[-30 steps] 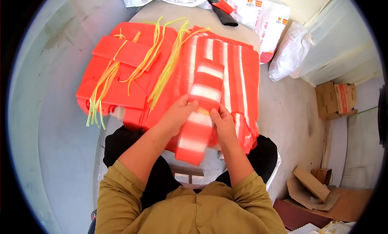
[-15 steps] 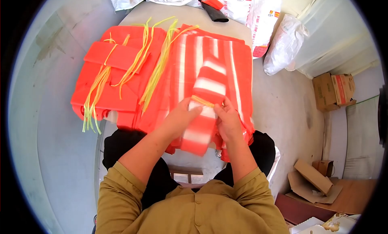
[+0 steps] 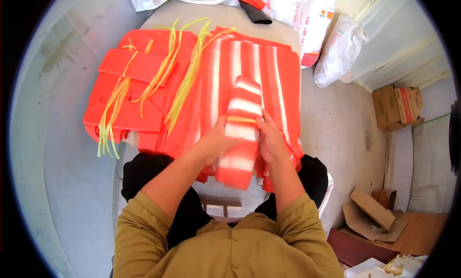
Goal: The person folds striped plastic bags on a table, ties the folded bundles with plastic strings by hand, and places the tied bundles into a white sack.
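A folded bundle of red-and-white striped plastic bags (image 3: 240,104) is held between my two hands, its long side running away from me. A thin yellow tie (image 3: 241,119) crosses its middle. My left hand (image 3: 217,142) grips the left side, with the thumb on top. Closed on the right edge, my right hand (image 3: 272,137) has its thumb by the end of the tie. Beneath lies a flat stack of striped bags (image 3: 281,86). To the left sits a pile of folded red bags (image 3: 139,98), with yellow strands (image 3: 188,83) draped over it.
The stacks rest on a beige-topped table (image 3: 192,16). At its far edge are a black-and-red item (image 3: 253,10) and white printed sacks (image 3: 307,18). A stuffed white sack (image 3: 340,52) stands at the right; cardboard boxes (image 3: 397,107) and flattened cardboard (image 3: 372,218) lie farther right.
The bundle has turned more upright in view, its far end swinging left and its near end slightly right. Both hands keep hold of it.
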